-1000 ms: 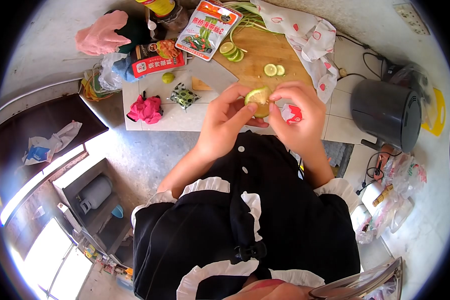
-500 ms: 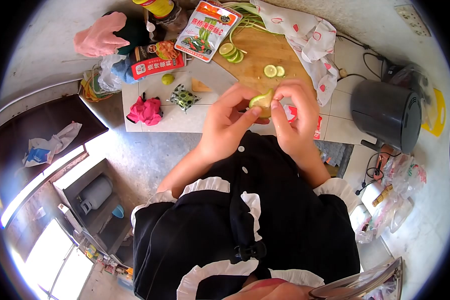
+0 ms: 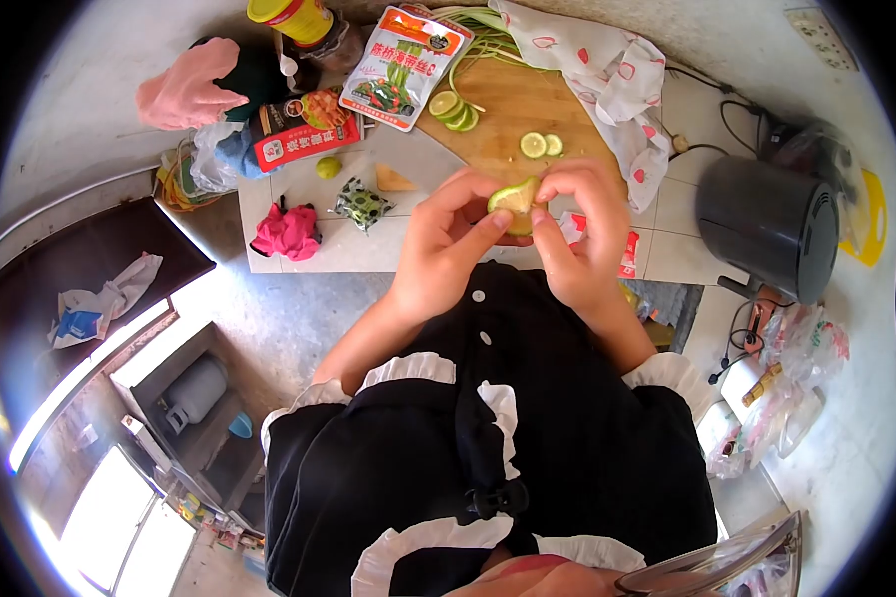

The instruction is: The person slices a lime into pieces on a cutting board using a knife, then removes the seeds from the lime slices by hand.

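Note:
In front of my chest, a cut piece of lime is held between my two hands, its pale flesh facing up. My left hand grips it from the left, thumb pressed on the near side. At its right edge, the thumb and forefinger of my right hand pinch it. Just beyond the hands lies a wooden cutting board. On the board are two small lime slices and an overlapping group of lime slices. A wide knife blade rests across the board's left edge.
Left on the counter are a whole lime, a pink cloth bundle, a green patterned packet and a red seasoning box. Behind stand a seaweed pouch and green stalks. A dark bin-like appliance is at right.
My right thumb and forefinger have shifted slightly along the lime piece's edge, and more of its flesh shows. The whole view has drifted a little; the items on the counter keep their places.

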The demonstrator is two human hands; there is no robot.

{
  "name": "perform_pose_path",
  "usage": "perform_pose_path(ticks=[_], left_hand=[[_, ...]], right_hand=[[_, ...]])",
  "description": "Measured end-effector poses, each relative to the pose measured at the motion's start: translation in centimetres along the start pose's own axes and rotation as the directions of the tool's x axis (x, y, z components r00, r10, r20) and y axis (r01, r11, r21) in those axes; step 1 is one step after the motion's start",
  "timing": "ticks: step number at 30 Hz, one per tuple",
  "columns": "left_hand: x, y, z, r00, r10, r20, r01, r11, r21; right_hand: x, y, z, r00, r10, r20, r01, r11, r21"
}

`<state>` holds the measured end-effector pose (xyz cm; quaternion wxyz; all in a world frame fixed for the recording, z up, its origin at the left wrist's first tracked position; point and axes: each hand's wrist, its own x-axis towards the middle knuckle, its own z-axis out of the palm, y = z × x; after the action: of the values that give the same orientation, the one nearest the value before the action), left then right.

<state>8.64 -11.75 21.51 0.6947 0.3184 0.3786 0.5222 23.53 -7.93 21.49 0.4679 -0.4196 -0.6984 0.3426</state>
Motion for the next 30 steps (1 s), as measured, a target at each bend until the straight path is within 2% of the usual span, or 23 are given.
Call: perform_pose_path(ticks=[3, 6, 12, 18, 21, 24, 30], left_hand=[[0.5, -0.3, -0.2, 1.000, 0.012, 0.011, -0.012, 1.000, 0.002], [0.8, -0.1, -0.4, 0.999, -0.040, 0.022, 0.040, 0.999, -0.014], [1.6, 0.2, -0.9, 0.972, -0.213, 0.100, 0.227, 0.958, -0.172], [1.7, -0.5, -1.6, 0.955, -0.238, 0.179, 0.292, 0.863, -0.413], [1.6, -0.7, -2.0, 0.943, -0.240, 0.229, 0.318, 0.854, -0.413], [1.4, -0.4, -1.5, 0.957, -0.235, 0.170, 0.285, 0.870, -0.402], [1.2, -0.5, -1.8, 0.965, -0.221, 0.139, 0.254, 0.918, -0.305]], right_hand=[[0.3, 0.4, -0.1, 1.000, 0.000, 0.010, 0.000, 1.000, -0.007], [0.4, 0.7, -0.4, 1.000, 0.006, 0.011, -0.006, 1.000, 0.024], [0.7, 0.6, -0.4, 1.000, -0.020, -0.002, 0.020, 0.999, -0.046], [0.7, 0.0, -0.8, 0.999, -0.024, 0.038, 0.026, 0.998, -0.059], [0.8, -0.5, -1.0, 0.998, 0.000, 0.064, 0.004, 0.998, -0.060], [1.0, -0.7, -1.3, 0.993, -0.048, 0.111, 0.061, 0.991, -0.116], [1.5, -1.2, -1.9, 0.973, -0.021, 0.229, 0.073, 0.973, -0.221]])
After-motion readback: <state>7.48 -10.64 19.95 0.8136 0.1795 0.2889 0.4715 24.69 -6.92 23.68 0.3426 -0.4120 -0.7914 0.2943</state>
